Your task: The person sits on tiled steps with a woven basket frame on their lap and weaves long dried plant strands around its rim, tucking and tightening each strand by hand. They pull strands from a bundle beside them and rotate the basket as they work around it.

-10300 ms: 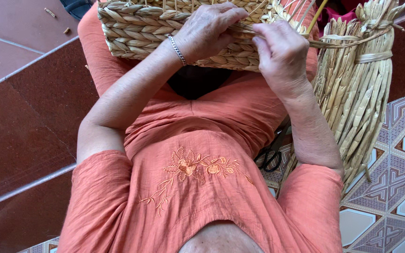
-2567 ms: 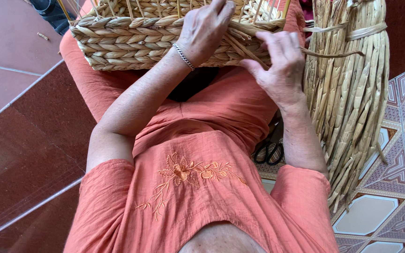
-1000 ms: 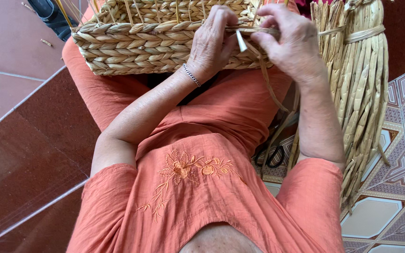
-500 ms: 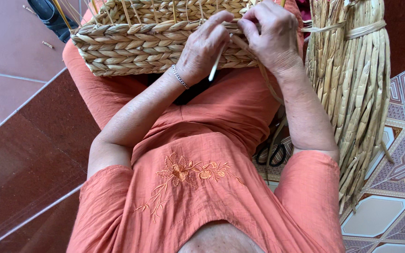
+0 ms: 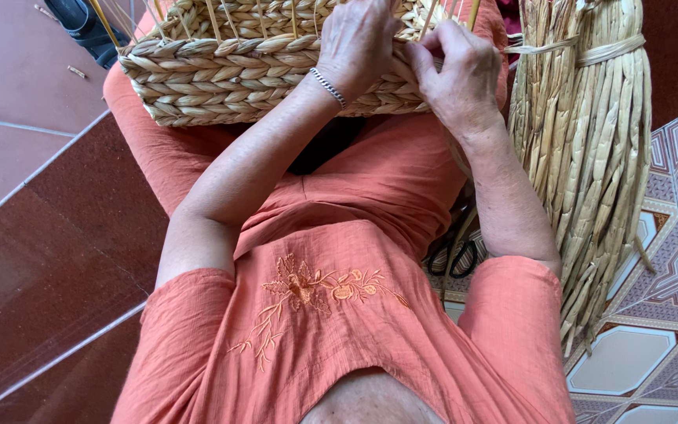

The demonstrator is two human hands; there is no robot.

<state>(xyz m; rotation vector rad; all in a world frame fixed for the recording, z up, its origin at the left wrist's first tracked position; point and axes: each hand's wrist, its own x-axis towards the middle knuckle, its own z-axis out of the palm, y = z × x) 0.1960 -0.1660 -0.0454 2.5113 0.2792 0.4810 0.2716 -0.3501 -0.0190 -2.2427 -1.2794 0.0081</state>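
A half-woven straw basket [image 5: 221, 74] rests on my lap, thin upright stakes rising from its braided wall. My left hand [image 5: 359, 39], a silver bracelet on its wrist, lies over the near right part of the rim with fingers curled onto the weave. Close beside it, my right hand [image 5: 461, 74] pinches a flat straw strand at the basket's right edge. The strand's end is hidden between the fingers of both hands.
A tied bundle of dried straw [image 5: 586, 157] stands to my right on the patterned tiles. Black-handled scissors [image 5: 453, 255] lie on the floor by my right elbow. A dark sandal [image 5: 84, 27] lies at the upper left on red tiles.
Both hands have drawn closer together at the basket's right rim. The pale strand end seen hanging between them half a second ago is now tucked out of sight.
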